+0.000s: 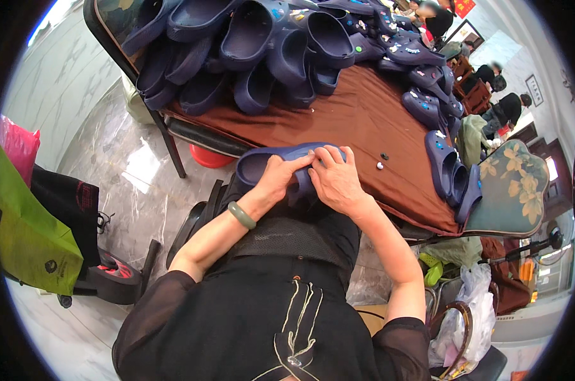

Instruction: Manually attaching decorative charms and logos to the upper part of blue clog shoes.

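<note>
A dark blue clog [254,166] lies across my lap at the table's near edge, its open heel end to the left. My left hand [280,175] grips its side, the thumb and forefinger reaching toward the toe part. My right hand [336,180] is closed over the toe part, its fingers bent and pressed to the top, close against the left fingertips. Whatever small thing may be under the fingertips is hidden. To the right, on the brown cloth [357,114], lie a small white piece [380,166] and a small black piece [384,156].
A heap of plain dark blue clogs [246,35] covers the far left of the table. Clogs with small charms [421,105] line its right side. A chair back with flowers [513,184] stands at right. Bags [36,222] are at left. Other people [505,111] sit in the background.
</note>
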A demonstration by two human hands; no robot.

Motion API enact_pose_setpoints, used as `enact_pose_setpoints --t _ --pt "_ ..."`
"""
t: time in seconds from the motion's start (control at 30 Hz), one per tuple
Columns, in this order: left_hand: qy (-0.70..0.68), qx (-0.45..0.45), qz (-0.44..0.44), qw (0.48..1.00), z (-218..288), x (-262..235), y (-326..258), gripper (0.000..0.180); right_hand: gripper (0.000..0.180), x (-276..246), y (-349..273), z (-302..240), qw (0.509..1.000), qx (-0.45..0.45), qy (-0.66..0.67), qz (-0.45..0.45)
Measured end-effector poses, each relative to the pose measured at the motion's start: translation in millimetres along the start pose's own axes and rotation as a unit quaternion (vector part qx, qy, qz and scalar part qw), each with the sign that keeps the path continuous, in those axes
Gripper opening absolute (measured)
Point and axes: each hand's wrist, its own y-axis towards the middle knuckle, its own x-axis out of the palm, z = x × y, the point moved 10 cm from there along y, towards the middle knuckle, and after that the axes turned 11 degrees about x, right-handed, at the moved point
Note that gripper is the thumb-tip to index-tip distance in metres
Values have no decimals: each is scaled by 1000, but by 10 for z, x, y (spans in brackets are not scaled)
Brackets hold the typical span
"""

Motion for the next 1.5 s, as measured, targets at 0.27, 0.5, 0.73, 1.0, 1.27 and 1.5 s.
enact_pose_setpoints --t 0.27,0.5,0.73,1.0,1.27,1.5 --pt "104 -53 -72 991 -106 -179 102 20 30 179 -238 382 966 130 212 75" --pt "194 -13 -52 980 57 -163 95 20 79 144 -391 97 983 66 152 84" --pt "229 -6 -49 972 94 -160 156 21 92 325 -395 77 994 48 58 73" --pt "186 -54 -84 977 83 -108 253 20 88 136 -180 148 995 77 57 36" --pt "65 -19 -102 992 60 4 90 31 38 113 13 532 949 96 299 14" --pt "123 46 -121 984 106 111 -120 36 60 333 79 659 867 233 369 -239"
